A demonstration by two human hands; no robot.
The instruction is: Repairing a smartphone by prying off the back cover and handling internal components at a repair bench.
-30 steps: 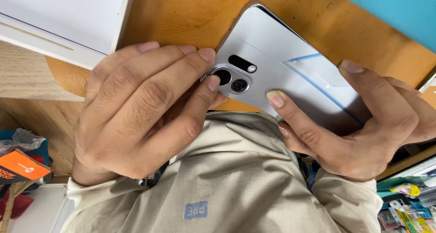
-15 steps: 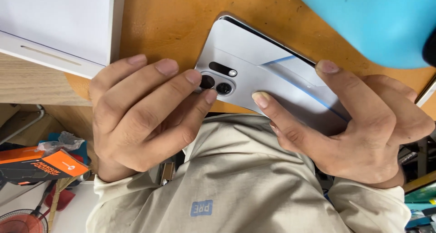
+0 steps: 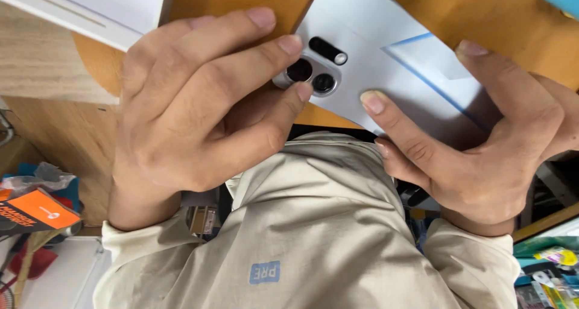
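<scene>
Both hands on a white phone (image 3: 386, 74), held back-up over the wooden table (image 3: 241, 1), upper middle of the frame.

Left hand (image 3: 193, 116), left of centre: fingers (image 3: 289, 44) curled together and pinched on the phone's corner, tips touching the camera bump (image 3: 310, 77) from above and below.

Right hand (image 3: 482, 152), right side: thumb pressed flat on the back, another finger hooked over the far edge, so clamped on the phone across its width.

A clear film (image 3: 440, 74) with a thin blue edge lying on the back, between the right thumb and finger. By the look of it, still stuck down and unpeeled; cannot tell whether any corner is lifted.

White box (image 3: 108, 4) at upper left on the table. Beige shirt (image 3: 313, 236) filling the lower middle. Orange packet (image 3: 36, 209) at lower left, well apart from the hands.
</scene>
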